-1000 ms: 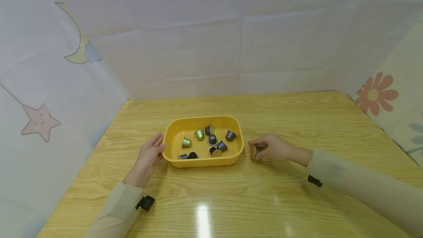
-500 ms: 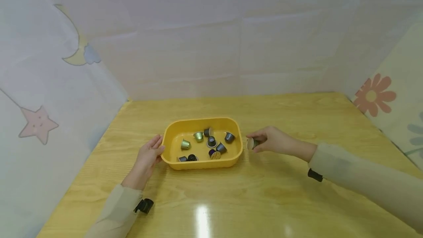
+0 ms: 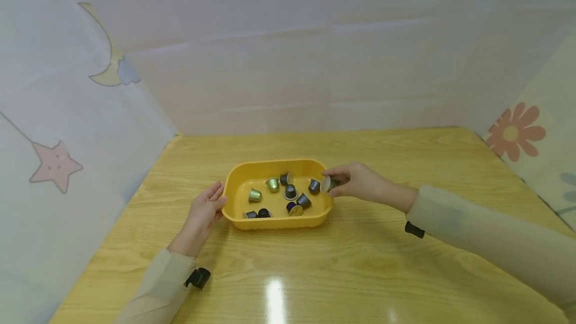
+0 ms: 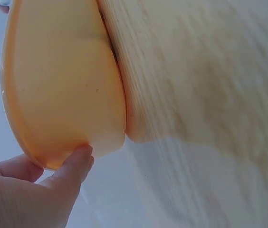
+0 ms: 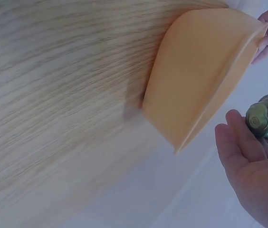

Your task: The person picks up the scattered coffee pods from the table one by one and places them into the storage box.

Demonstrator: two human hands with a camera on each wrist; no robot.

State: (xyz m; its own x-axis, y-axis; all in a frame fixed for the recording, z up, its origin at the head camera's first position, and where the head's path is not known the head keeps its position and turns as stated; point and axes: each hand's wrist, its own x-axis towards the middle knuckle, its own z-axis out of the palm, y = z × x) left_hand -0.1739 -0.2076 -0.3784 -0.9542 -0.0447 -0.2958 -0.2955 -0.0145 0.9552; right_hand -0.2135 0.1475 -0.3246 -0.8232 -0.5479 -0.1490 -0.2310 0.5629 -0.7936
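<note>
A yellow plastic bin (image 3: pixel 275 223) sits on the table with several coffee capsules in it. Green capsules (image 3: pixel 255 195) lie at its left and middle, dark ones (image 3: pixel 303 200) mostly toward the right and front. My left hand (image 3: pixel 201 216) grips the bin's left end, with thumb and fingers on either side of the rim in the left wrist view. Between the thumb and fingers of my right hand (image 3: pixel 366 184) is a green coffee capsule (image 5: pixel 259 118), its pale lid (image 3: pixel 326 184) facing left. That capsule overlaps the bin's right rim in the head view.
The wood-grain table (image 3: pixel 405 264) reaches back to a pale cloth backdrop (image 3: pixel 279 64). Printed cloth with a star (image 3: pixel 56 166) hangs at the left, and cloth with a flower (image 3: pixel 515 131) at the right. A black strap (image 3: pixel 198 278) is on the left wrist.
My right hand has lifted the green capsule off the table and carried it left to the bin's right rim. The left hand stays on the bin.
</note>
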